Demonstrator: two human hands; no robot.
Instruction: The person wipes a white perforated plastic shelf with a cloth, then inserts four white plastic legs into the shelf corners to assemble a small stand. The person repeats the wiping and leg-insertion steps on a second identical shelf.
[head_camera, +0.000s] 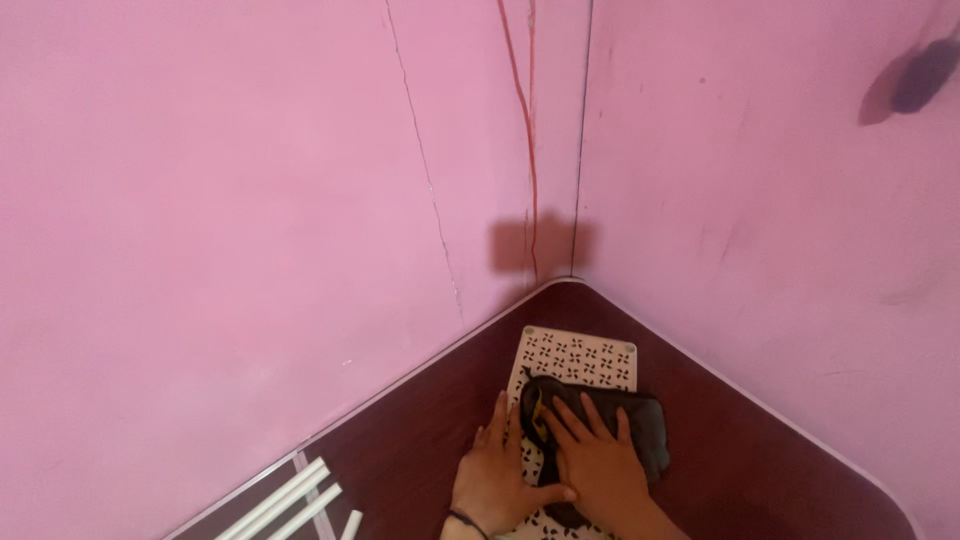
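Observation:
A white board (580, 358) with a black pinwheel pattern lies on the dark red-brown table (740, 460), near the corner. A black cloth pouch (645, 425) with a yellow inside edge lies on the board. My right hand (597, 462) presses flat on the pouch, fingers spread. My left hand (492, 475) rests flat on the board's left edge and the table, its thumb reaching under the right hand. A dark band circles my left wrist.
Pink walls (250, 220) meet in a corner behind the table, with cracks running down them. Several white rods (285, 503) lie on the table at the lower left. A dark smudge (915, 80) marks the right wall.

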